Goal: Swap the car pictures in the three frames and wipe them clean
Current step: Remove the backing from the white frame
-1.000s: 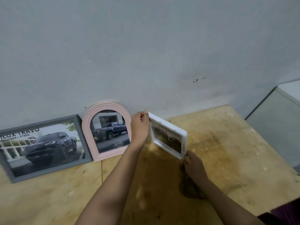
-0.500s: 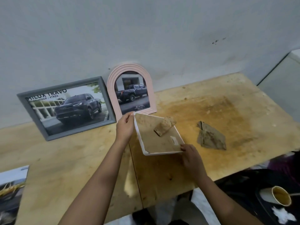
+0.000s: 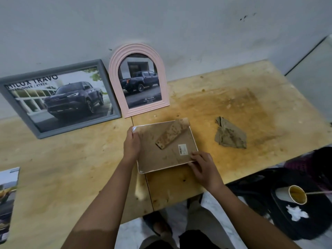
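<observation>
A white frame (image 3: 162,157) lies face down on the wooden table (image 3: 71,168), its brown back and stained stand flap up. My left hand (image 3: 132,143) grips its left edge. My right hand (image 3: 203,167) holds its near right corner, fingers on the backing. Against the wall lean a grey frame (image 3: 59,97) with a dark pickup picture and a pink arched frame (image 3: 139,80) with another pickup picture. A crumpled greyish cloth (image 3: 230,134) lies to the right of the white frame.
A loose car picture (image 3: 8,202) lies at the table's left edge. Off the near right edge, a dark bag (image 3: 269,218) holds a paper cup (image 3: 296,194) and a white tissue wad (image 3: 296,212). The table's right half is stained brown.
The white frame was upright by the wall a second ago; both hands turned it face down and lowered it onto the table in front of me. My view tilted downward.
</observation>
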`<action>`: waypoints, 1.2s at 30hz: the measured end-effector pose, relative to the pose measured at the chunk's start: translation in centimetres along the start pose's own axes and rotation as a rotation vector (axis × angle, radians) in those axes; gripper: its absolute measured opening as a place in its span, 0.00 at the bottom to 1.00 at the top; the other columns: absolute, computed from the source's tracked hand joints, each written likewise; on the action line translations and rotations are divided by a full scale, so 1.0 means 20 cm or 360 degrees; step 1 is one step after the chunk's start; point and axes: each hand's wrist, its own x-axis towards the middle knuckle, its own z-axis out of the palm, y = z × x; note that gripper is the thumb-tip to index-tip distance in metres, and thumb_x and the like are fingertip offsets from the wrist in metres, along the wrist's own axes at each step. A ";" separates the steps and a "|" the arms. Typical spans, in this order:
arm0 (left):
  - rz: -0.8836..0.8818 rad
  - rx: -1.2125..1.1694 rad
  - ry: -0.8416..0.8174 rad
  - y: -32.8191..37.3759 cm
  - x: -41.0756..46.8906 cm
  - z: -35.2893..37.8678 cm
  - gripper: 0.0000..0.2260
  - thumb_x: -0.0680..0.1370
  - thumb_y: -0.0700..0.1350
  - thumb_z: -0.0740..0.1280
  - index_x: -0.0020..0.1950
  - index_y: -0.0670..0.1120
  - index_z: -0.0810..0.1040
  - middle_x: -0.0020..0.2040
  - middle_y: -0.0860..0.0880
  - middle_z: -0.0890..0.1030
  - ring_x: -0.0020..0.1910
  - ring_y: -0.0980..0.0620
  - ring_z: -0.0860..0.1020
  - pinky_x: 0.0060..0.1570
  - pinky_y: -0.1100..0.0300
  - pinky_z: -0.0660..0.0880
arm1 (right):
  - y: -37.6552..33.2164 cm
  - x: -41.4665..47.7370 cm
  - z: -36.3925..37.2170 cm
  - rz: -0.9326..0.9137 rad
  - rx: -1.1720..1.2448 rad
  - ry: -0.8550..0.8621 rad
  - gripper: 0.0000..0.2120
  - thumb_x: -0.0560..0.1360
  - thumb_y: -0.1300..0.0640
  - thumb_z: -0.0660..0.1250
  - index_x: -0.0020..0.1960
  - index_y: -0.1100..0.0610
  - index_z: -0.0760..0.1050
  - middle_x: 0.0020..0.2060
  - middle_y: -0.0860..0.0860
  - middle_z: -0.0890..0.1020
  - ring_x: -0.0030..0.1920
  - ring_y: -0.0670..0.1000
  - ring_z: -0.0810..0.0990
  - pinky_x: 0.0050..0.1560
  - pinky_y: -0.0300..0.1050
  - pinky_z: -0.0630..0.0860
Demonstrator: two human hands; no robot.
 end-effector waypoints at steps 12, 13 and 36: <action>-0.0085 0.0011 0.0150 -0.05 -0.13 0.05 0.21 0.83 0.47 0.52 0.75 0.44 0.58 0.75 0.46 0.61 0.74 0.48 0.58 0.72 0.54 0.56 | 0.03 0.21 -0.10 -0.0209 0.0072 -0.0177 0.13 0.77 0.54 0.57 0.42 0.59 0.77 0.36 0.52 0.78 0.35 0.50 0.75 0.34 0.42 0.71; -0.0102 -0.0026 0.0213 -0.05 -0.18 0.04 0.20 0.83 0.46 0.53 0.75 0.44 0.60 0.74 0.46 0.63 0.73 0.48 0.61 0.71 0.54 0.58 | 0.01 0.27 -0.10 -0.0251 0.0083 -0.0216 0.14 0.77 0.53 0.57 0.42 0.59 0.77 0.36 0.52 0.77 0.34 0.50 0.75 0.33 0.43 0.71; -0.0471 0.0158 0.0559 -0.10 -0.54 0.05 0.15 0.77 0.40 0.64 0.30 0.50 0.76 0.30 0.51 0.78 0.29 0.58 0.73 0.30 0.69 0.66 | -0.62 0.95 0.21 -0.0872 -0.0886 -0.1500 0.43 0.59 0.57 0.78 0.68 0.55 0.59 0.65 0.53 0.60 0.61 0.56 0.67 0.52 0.52 0.72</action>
